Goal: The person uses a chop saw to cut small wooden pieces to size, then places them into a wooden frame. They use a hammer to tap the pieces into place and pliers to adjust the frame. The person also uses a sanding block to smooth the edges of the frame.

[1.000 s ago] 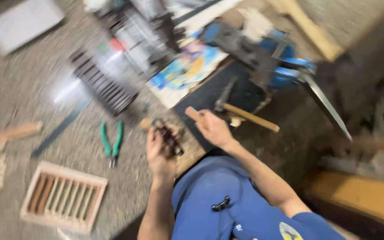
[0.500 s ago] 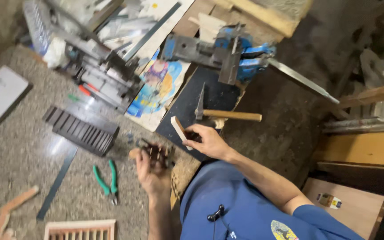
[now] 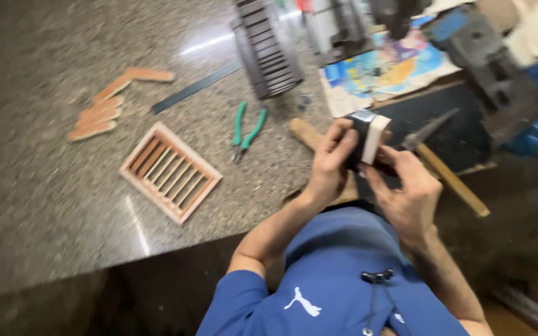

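both hands meet over the table (image 3: 63, 186) edge, above the blue-shirted lap. the left hand (image 3: 328, 165) grips a small dark block (image 3: 361, 134) from the side, while the right hand (image 3: 409, 193) pinches a pale slat (image 3: 376, 138) against it; motion blur hides whether they are already joined. to do this well, keep the slat square to the block and press evenly. green pliers (image 3: 247, 129) and a wooden grille (image 3: 170, 172) lie nearby.

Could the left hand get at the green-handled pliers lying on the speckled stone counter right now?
Probably yes: the green-handled pliers lie in the open just beyond the left hand, nothing between them. But that hand grips a small dark block with a pale face, so it isn't free.
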